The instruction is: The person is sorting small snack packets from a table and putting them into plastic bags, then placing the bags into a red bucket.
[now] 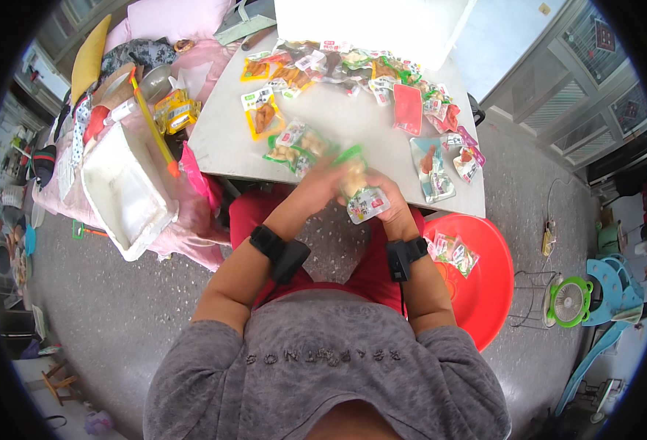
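My right hand [388, 193] grips a clear snack packet with a green top [355, 184], pale pieces showing inside. The packet is tilted above my lap at the table's front edge. My left hand [319, 186] is motion-blurred at the packet's left side; whether its fingers hold the packet is unclear. Just beyond that hand, similar green-edged packets [301, 144] lie together on the white table [345, 113]. A yellow-edged packet [263, 114] rests farther back on the left. To the right are a blue-edged packet [432, 169] and a red packet [407, 109].
Mixed snack packets [329, 65] line the table's back, before a white box [373, 25]. A red basin [486, 286] with a few packets [455, 253] stands by my right. At left, a foam box [128, 192] and a yellow-orange rod [153, 124] lie on pink cloth.
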The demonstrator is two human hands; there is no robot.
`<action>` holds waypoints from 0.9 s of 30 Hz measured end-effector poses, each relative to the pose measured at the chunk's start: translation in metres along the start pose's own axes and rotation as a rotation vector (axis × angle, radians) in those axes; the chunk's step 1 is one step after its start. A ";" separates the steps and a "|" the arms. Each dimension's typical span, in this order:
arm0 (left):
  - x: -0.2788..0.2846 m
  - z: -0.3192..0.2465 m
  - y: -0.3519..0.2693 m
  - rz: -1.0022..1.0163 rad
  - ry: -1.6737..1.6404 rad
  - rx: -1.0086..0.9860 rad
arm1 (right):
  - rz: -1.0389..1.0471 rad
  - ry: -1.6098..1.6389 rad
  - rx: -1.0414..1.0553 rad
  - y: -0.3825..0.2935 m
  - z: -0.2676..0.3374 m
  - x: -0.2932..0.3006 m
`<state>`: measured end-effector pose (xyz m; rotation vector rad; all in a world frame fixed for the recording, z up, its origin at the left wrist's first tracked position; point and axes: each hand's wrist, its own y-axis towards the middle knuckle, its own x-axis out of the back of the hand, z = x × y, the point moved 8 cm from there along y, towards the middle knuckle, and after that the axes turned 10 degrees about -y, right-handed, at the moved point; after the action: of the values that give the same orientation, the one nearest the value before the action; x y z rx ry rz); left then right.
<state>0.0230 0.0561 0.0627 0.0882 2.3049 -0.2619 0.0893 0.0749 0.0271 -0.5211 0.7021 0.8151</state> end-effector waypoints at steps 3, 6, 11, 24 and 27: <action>0.014 0.004 -0.003 -0.094 0.090 -0.019 | 0.037 -0.084 -0.025 -0.008 -0.008 -0.005; 0.035 0.011 -0.003 -0.220 0.096 -0.100 | 0.166 -0.265 -0.070 -0.023 -0.009 -0.012; 0.034 0.005 -0.010 -0.310 0.047 -0.156 | 0.050 -0.034 0.082 -0.042 -0.010 -0.006; 0.020 -0.024 -0.009 -0.332 1.778 -0.729 | -0.550 -0.150 0.314 -0.038 0.012 0.058; 0.029 -0.017 0.003 -0.317 1.884 -0.520 | -0.561 -0.181 0.314 -0.026 0.011 0.060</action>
<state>-0.0086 0.0621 0.0520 -0.5297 4.1427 0.5770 0.1431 0.0956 -0.0059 -0.3280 0.4678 0.2149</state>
